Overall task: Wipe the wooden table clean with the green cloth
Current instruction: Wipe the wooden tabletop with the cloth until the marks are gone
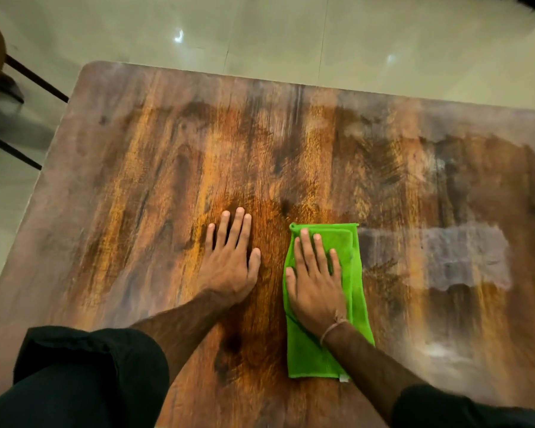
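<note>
Black rolled sleeves (90, 375) nearest, left hand (229, 261) flat, straight-fingered on the brown wood-grain table (155, 168), right hand (315, 282) likewise flat, pressing the folded green cloth (354, 273) mid-table: mid-wipe, next pass likely rightward into the grey dusty haze (464, 257).

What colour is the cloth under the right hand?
Bright green cloth, seen in the head view, the only one, under the flat right hand.

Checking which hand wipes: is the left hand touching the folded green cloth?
Apart: head view shows bare wooden table between left hand and green cloth.
</note>
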